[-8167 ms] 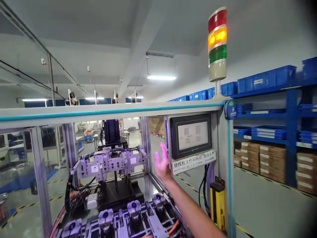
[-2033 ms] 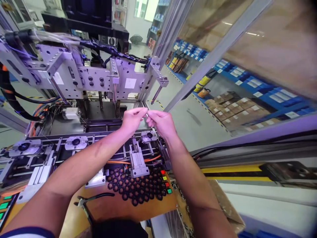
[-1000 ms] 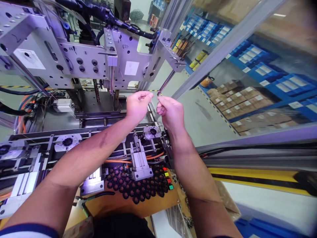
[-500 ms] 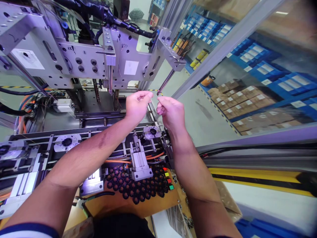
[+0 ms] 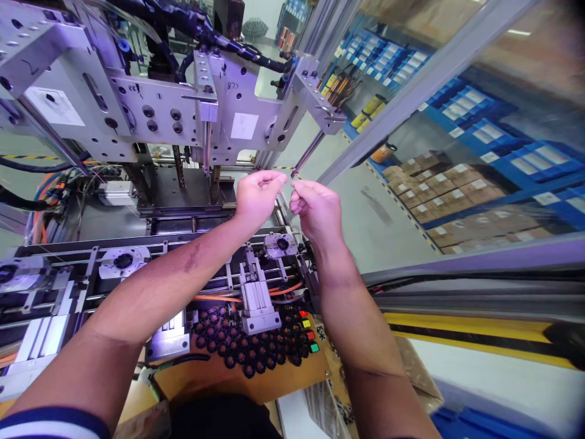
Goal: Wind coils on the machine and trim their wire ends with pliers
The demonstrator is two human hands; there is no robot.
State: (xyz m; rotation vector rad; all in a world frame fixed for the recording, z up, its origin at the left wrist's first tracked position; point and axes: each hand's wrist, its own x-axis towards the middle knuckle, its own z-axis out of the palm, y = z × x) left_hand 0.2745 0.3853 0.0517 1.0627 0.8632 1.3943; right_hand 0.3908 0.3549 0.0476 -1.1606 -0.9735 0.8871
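Left hand and right hand, raised side by side under the slanted guide needle, each with its grip pinched; a fine wire presumably runs between them, too thin to confirm. Judged step: threading at the needle tip at 12 o'clock. The next move calls for steady, precise alignment above the winding spindle.

Handwritten "87" stands on the metal bracket.

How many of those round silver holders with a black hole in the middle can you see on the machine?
3. One round holder sits just below the hands, one is left of the left forearm, one is at the left edge. The arms may hide more.
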